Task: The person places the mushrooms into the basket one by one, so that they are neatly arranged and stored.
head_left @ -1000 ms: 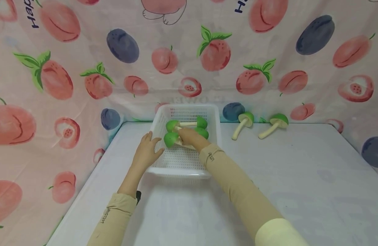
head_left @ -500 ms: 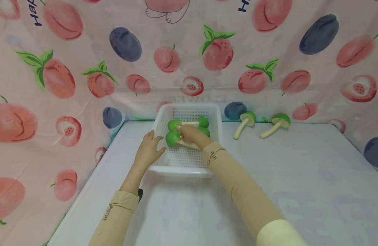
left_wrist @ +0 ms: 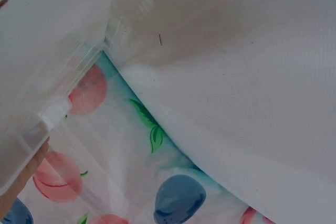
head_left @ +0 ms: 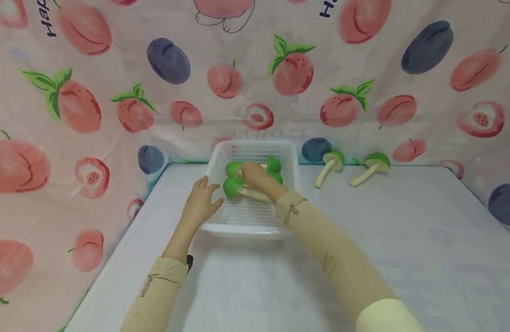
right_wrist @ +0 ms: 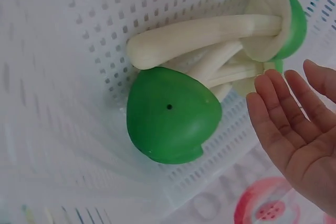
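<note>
A white plastic basket (head_left: 250, 233) stands on the table with several toy mushrooms with green caps and pale stems inside. My left hand (head_left: 198, 203) rests at the basket's left rim, its thumb and fingers spread; in the left wrist view only a sliver of a finger (left_wrist: 31, 169) shows against the basket's edge. My right hand (head_left: 256, 175) is inside the basket over the mushrooms. The right wrist view shows that hand's loosely extended fingers beside a mushroom cap (right_wrist: 291, 24), with nothing gripped. Another green cap (right_wrist: 170, 116) and crossing stems lie next to it.
Two more toy mushrooms, a nearer one (head_left: 330, 167) and one farther right (head_left: 372, 168), lie on the white table (head_left: 404, 240) right of the basket. A fruit-patterned cloth (head_left: 246, 55) hangs behind and along the left.
My right hand has lifted and shifted slightly away from the front mushroom's stem, showing more of it. The left hand and the basket stay where they were.
</note>
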Demonstrator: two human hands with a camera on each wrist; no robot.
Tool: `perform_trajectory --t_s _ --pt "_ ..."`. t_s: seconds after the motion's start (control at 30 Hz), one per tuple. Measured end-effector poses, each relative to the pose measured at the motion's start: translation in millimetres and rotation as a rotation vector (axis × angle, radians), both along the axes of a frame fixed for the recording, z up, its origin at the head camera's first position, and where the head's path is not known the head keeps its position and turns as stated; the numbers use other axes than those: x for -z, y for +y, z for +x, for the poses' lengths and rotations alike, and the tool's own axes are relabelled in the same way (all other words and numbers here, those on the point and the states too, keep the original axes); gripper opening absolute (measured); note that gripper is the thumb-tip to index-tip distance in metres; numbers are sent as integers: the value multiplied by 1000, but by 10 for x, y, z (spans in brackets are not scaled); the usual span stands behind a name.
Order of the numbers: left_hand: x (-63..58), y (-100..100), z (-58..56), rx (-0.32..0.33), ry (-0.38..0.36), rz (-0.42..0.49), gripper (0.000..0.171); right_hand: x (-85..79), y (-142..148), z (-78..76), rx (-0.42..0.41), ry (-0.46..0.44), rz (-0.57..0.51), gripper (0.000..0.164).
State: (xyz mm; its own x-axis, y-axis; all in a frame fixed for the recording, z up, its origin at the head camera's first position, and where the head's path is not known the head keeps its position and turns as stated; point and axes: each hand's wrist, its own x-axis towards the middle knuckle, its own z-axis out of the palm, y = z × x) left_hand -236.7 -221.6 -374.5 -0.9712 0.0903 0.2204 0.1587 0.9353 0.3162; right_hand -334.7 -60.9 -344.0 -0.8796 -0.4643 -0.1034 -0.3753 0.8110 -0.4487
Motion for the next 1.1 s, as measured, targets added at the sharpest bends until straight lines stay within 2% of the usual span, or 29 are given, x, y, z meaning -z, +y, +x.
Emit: perform_trajectory --t_s 0.03,0.13,0.17,0.2,0.3,0.4,0.43,0.63,0.8,0.93,1.1 --pt "3 3 -5 0 -1 -1 45 -16 -2 -8 10 -19 -4 10" --pt "7 13 -14 0 -3 -4 45 -35 9 -80 -6 -69 8 35" --pt "8 14 -17 2 -3 -7 45 -43 31 -67 -28 -59 6 32" --pt "9 16 -18 3 -1 -8 45 23 55 -140 -66 -46 -26 31" --pt "10 18 -16 7 4 -12 45 -5 115 -139 -122 -61 -32 13" --pt "5 21 -13 9 6 -12 45 -97 160 -74 -135 -85 -47 15" --pt "4 21 -11 10 4 -13 45 -205 170 24 -120 -104 -23 18" --pt "-8 14 -9 13 -2 -16 46 -390 252 222 -139 -57 -102 23" --pt "0 -5 -4 11 -9 -18 46 -441 321 312 -118 -10 -198 22" --pt "20 -9 0 11 -18 -20 47 -452 400 365 -84 -9 -252 21" --pt "15 -6 -10 11 -3 -25 47 -479 509 407 -80 -14 -300 22"
